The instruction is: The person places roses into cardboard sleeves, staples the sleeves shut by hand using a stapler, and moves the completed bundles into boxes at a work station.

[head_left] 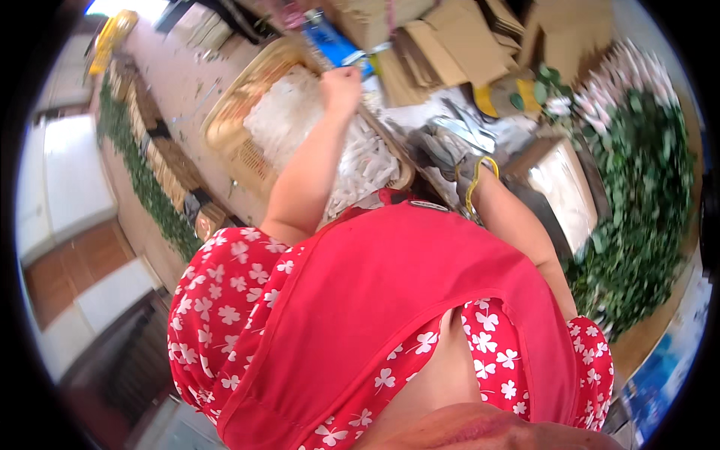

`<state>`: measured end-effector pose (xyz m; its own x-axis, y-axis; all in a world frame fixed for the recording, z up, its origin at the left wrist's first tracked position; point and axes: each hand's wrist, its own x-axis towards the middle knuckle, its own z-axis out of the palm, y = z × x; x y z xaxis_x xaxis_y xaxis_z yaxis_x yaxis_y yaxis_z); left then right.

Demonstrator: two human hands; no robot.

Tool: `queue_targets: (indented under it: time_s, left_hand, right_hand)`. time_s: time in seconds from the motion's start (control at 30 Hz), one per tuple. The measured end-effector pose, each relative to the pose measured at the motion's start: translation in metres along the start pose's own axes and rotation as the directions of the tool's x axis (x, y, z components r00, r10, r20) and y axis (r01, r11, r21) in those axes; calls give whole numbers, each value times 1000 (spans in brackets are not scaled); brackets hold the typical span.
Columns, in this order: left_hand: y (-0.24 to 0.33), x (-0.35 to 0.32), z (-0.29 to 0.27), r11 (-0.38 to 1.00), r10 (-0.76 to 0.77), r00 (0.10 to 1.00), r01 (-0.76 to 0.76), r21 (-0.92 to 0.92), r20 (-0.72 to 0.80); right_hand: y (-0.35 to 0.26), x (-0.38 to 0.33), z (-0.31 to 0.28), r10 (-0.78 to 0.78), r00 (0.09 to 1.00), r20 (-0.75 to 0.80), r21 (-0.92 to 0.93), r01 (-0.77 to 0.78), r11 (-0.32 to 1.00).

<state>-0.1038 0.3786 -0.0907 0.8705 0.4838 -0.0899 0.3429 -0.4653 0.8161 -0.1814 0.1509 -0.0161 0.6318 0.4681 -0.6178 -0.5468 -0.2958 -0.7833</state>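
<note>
My bare left hand (341, 90) is closed above the right rim of a tan plastic basket (225, 112); whatever is in the fingers, if anything, is too small to make out. White translucent strips or sleeves (360, 161) fill the basket. Beyond that hand lies a blue packet (328, 41). On my right hand (441, 151) is a grey work glove with a yellow cuff. It is beside crumpled clear plastic (469, 131) on the worktop, and its fingers are too blurred to read.
Pink-white roses with green leaves (637, 165) are heaped at the right, next to a pale rectangular slab or box (562, 191). Flattened cardboard (435, 49) is stacked at the back. Along the left floor stretches a row of wrapped bundles with green leaves (150, 157).
</note>
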Motion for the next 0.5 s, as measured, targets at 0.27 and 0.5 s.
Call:
queue_targets:
  time_s: [0.27, 0.5]
  left_hand:
    - [14, -47, 22, 759, -315, 798, 537, -369, 513]
    - [231, -207, 54, 578, 749, 31, -519, -630, 662]
  right_hand:
    - [54, -38, -31, -418, 880, -223, -702, 152, 696]
    - [140, -233, -47, -98, 741, -664, 105, 221, 970]
